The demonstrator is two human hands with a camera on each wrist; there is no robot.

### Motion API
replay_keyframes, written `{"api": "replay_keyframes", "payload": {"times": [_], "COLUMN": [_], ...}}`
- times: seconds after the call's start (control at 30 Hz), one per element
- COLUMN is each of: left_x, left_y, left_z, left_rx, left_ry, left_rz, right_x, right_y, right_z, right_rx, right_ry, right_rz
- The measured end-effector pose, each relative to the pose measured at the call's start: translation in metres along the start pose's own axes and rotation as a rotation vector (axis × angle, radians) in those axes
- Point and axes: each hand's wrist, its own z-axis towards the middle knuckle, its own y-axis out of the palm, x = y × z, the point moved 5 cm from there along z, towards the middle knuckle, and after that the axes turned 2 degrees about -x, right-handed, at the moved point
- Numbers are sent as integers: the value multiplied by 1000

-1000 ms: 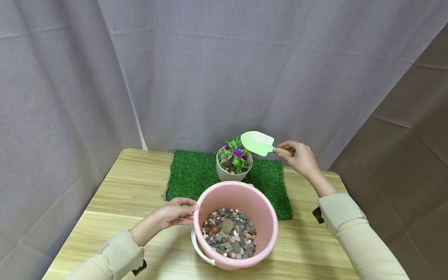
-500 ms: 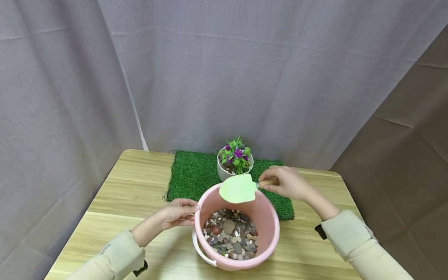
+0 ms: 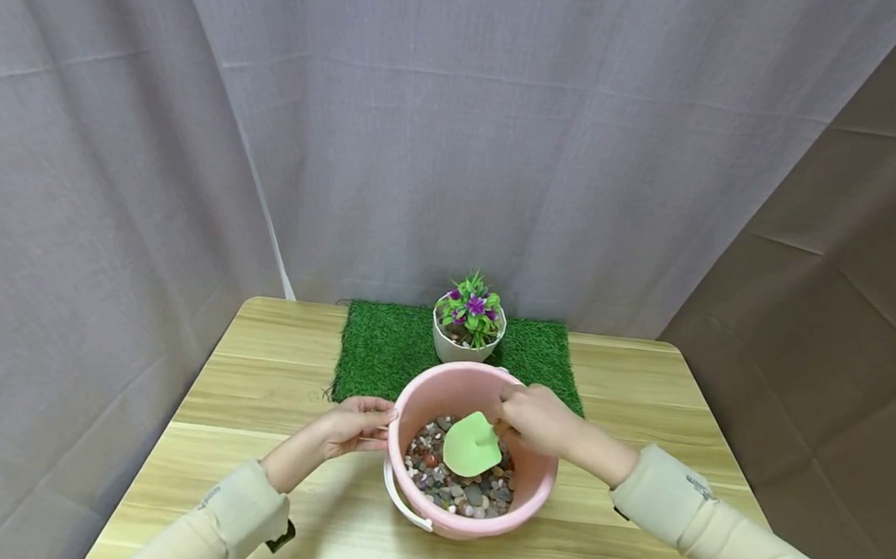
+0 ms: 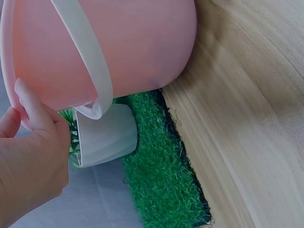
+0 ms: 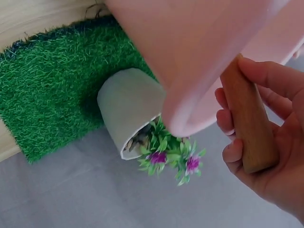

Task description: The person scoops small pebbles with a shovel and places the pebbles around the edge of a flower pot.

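Observation:
A pink bucket (image 3: pixel 544 475) with a white handle (image 3: pixel 406 501) stands on the table, its bottom covered with mixed pebbles (image 3: pixel 468 497). My left hand (image 3: pixel 353 425) pinches the bucket's left rim between thumb and fingers, as the left wrist view also shows. My right hand (image 3: pixel 538 418) reaches over the right rim and grips the wooden handle (image 5: pixel 249 118) of a garden trowel. The trowel's light green blade (image 3: pixel 472 446) is inside the bucket, low over the pebbles and tilted down. In the right wrist view the bucket wall hides the blade.
Behind the bucket, a white flower pot (image 3: pixel 463 349) with a purple-flowered plant (image 3: pixel 475 306) and some pebbles stands on a green artificial grass mat (image 3: pixel 385 352). The wooden table (image 3: pixel 263 388) backs onto a grey curtain (image 3: pixel 454 146); a brown curtain (image 3: pixel 806 328) hangs on the right.
My right hand has brought the trowel from beside the plant, leftward and down over the rim, into the bucket. The left hand has stayed on the rim.

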Motion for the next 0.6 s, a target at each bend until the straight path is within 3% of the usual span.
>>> {"api": "replay_keyframes", "payload": {"times": [0.3, 0.47, 0.6], "left_x": [0, 2, 2], "left_y": [1, 0, 2], "left_z": [-1, -3, -2], "left_rx": [-14, -8, -11], "left_ry": [4, 4, 4], "left_rz": [-11, -11, -15], "right_x": [-17, -19, -22], "right_y": [11, 14, 28], "right_z": [0, 4, 3], "right_rx": [-51, -56, -85], "right_ry": [-48, -46, -40], "right_rz": [-116, -142, -127]}}
